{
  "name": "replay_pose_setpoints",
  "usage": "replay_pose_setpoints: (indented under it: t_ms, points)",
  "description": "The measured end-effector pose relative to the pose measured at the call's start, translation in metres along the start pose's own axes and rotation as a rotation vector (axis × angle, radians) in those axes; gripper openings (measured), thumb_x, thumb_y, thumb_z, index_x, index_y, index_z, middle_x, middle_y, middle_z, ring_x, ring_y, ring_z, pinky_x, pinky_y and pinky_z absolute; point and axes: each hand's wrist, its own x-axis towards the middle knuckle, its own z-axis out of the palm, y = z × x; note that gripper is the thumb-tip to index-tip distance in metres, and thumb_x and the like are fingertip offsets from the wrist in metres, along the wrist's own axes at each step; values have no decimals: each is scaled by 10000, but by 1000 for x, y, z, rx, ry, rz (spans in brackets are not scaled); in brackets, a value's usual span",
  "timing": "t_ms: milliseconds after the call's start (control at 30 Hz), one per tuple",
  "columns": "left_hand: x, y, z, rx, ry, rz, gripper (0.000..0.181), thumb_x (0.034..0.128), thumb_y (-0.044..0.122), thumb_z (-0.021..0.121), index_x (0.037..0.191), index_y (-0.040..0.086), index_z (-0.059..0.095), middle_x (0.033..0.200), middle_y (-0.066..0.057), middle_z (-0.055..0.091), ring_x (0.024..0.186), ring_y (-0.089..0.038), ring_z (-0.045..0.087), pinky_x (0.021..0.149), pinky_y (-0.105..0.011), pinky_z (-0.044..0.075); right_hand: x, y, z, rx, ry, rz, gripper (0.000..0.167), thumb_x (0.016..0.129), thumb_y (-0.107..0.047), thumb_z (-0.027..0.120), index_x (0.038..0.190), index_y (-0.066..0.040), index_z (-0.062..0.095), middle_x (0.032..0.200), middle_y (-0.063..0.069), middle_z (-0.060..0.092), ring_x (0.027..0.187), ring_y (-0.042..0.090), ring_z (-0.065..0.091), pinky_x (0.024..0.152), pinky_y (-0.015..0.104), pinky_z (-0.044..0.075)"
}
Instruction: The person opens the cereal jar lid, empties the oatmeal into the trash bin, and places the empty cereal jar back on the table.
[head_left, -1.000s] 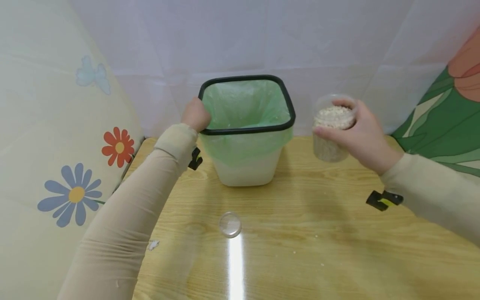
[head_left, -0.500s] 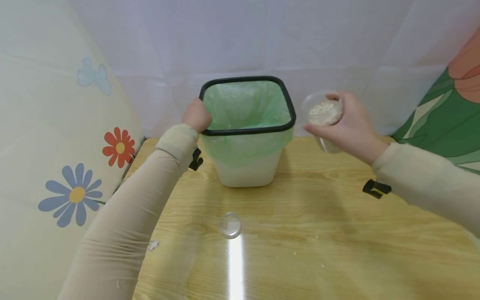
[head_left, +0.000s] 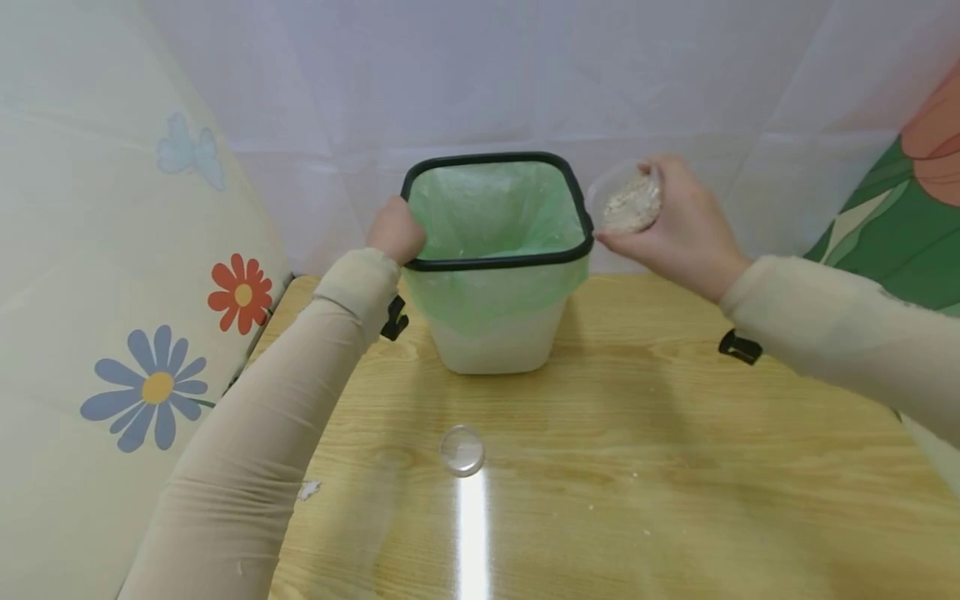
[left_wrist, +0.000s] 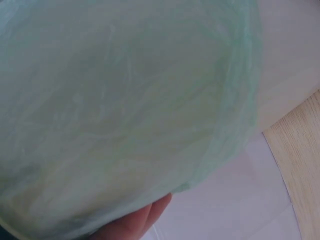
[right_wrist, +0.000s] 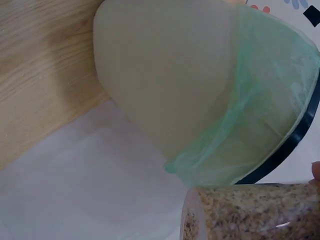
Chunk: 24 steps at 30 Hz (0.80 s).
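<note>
A white trash bin point(head_left: 491, 342) stands at the back of the table, lined with a green plastic bag point(head_left: 487, 208) folded over under a black rim point(head_left: 502, 262). My left hand point(head_left: 396, 231) grips the rim's left side; in the left wrist view its fingertips point(left_wrist: 160, 205) show below the bag. In my right hand point(head_left: 686, 229) is a clear jar point(head_left: 633, 200) of pale flakes, tilted with its open mouth towards the bin, close by the rim's right edge. The right wrist view shows the jar's side point(right_wrist: 255, 212) full of brownish flakes.
A clear round lid point(head_left: 461, 450) lies on the wooden table point(head_left: 570, 433) in front of the bin. Small white crumbs are scattered to the right, and a white scrap point(head_left: 309, 489) lies by the left forearm. A white sheet point(head_left: 480, 75) hangs behind the bin.
My right hand has moved left and up, bringing the jar from upright to tilted beside the bin's rim. The left hand keeps its place on the rim.
</note>
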Motion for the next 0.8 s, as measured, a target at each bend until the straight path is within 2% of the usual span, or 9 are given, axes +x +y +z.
replay_pose_setpoints:
  t_ms: [100,233,367,500,567,800]
  points:
    - [0,0,0,-6,-6,-8,582,974,-17,312,1502,-105,84,1281,-262,473,788,-237,414,725,-339,397,4,-1,0,-31,-3,-17,783,782,-120,795,1364,138,338,1253,313,452,1085,447,488,934,568,432]
    - [1,0,0,0,-4,-1,582,975,-17,309,1502,-106,80,1277,-263,476,773,-232,405,723,-338,389,8,0,0,-79,5,-63,774,772,-104,798,1355,140,351,1234,309,463,1077,450,488,952,570,419]
    - [3,1,1,6,-4,0,580,977,-19,303,1501,-110,72,1131,-222,503,716,-211,381,708,-332,383,14,3,-1,-185,25,-131,756,768,-119,796,1343,140,380,1218,305,480,1082,456,482,952,609,393]
    - [3,2,1,11,-2,4,575,978,-13,305,1499,-113,82,1167,-237,502,752,-225,399,738,-343,393,20,6,-2,-285,45,-181,725,770,-140,785,1328,132,411,1189,298,505,1074,453,485,921,645,381]
    - [2,2,0,12,-1,10,573,975,-14,307,1496,-116,92,1283,-272,471,813,-250,416,774,-356,397,22,7,-2,-306,48,-183,717,769,-149,785,1321,128,421,1180,296,513,1068,451,490,913,647,384]
    - [2,3,0,26,3,9,553,969,-8,319,1480,-125,144,1318,-281,461,942,-293,460,839,-378,413,28,6,-3,-314,14,-135,756,771,-175,789,1347,116,396,1211,300,501,1094,455,477,951,652,357]
